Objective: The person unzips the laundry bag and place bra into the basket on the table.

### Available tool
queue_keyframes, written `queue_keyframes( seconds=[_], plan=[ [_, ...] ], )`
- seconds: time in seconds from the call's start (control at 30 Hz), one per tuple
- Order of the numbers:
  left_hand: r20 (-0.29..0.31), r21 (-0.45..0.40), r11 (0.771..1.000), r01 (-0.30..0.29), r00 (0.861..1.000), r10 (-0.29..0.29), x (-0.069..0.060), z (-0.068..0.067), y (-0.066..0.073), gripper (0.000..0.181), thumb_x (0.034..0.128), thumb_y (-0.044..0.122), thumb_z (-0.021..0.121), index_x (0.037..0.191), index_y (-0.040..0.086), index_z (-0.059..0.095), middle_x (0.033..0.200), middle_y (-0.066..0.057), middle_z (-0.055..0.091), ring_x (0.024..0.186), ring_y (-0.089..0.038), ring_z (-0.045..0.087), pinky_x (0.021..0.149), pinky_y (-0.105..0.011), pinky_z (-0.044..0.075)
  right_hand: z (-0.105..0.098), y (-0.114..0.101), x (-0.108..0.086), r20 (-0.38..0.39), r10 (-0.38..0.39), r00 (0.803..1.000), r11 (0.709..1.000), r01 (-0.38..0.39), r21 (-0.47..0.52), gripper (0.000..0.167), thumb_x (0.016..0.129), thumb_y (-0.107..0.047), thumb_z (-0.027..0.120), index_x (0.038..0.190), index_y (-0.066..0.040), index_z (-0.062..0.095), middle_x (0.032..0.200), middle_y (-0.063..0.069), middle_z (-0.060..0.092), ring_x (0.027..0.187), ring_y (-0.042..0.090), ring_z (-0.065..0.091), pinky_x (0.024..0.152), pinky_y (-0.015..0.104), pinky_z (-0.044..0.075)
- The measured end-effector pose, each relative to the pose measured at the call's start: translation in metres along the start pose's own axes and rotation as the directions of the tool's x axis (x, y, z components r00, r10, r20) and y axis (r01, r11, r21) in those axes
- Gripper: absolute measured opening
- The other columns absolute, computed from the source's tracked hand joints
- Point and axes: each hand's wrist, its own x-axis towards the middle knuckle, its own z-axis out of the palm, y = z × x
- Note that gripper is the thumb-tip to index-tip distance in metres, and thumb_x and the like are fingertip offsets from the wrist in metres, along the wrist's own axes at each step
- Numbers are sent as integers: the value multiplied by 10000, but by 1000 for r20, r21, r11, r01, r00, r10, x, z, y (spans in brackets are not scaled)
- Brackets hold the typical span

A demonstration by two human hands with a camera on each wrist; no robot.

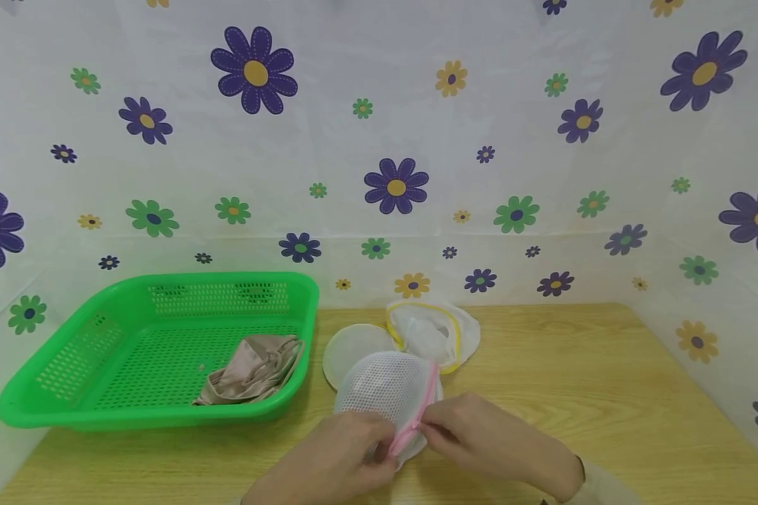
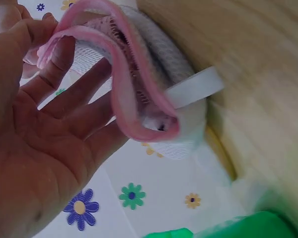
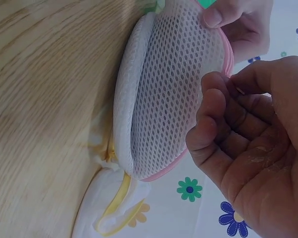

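Note:
A white mesh laundry bag [image 1: 382, 382] with a pink zipper [image 1: 428, 389] stands tilted over the table between both hands. My left hand [image 1: 347, 449] pinches the zipper edge at the near end, thumb on the mesh in the right wrist view. Beside it, my right hand [image 1: 489, 438] pinches the zipper at its slider, thumb against index finger; the fingertips partly hide the slider. In the left wrist view the bag's mouth gapes, with a white label [image 2: 196, 88] sticking out. Something pinkish and lace-like [image 2: 104, 27] shows inside, mostly hidden.
A green plastic basket [image 1: 164, 417] stands at the left, holding a crumpled beige garment [image 1: 253, 368]. Behind the bag lie a round white mesh piece [image 1: 347, 351] and a white bag with yellow trim [image 1: 470, 333]. A flowered sheet [image 1: 335, 147] hangs behind the wooden table [image 1: 606, 393].

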Motion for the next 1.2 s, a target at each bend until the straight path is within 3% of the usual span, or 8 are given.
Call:
queue_keyframes(
  seconds=[0.13,0.37,0.73,1.2],
  plan=[
    [-18,38,999,15,1000,-15,4,0,6,258,887,299,687,704,290,505,660,178,454,579,29,398,525,-160,362,-2,-4,2,15,-11,1000,1000,11,5,186,989,-88,617,822,-166,644,674,-163,442,634,-114,352,571,44,362],
    [-123,158,987,-12,992,32,6,4,12,318,930,255,647,663,243,474,633,157,385,538,24,341,504,-141,294,-1,-10,5,89,-17,996,1000,15,26,174,1019,-121,593,881,-160,693,697,-144,553,643,-121,386,608,43,407],
    [-24,85,996,33,999,-31,5,2,10,287,963,297,641,706,266,518,679,151,437,582,13,389,518,-169,341,2,-6,1,87,-24,996,999,21,36,164,1018,-112,586,908,-147,702,706,-145,548,644,-125,387,596,36,405],
    [-36,58,998,13,999,-11,5,3,7,314,944,262,655,678,255,489,667,153,426,577,24,376,510,-153,335,-3,1,-3,90,51,995,997,-56,51,146,1006,-99,593,943,-141,717,681,-160,491,611,-117,372,544,85,406]
  ],
)
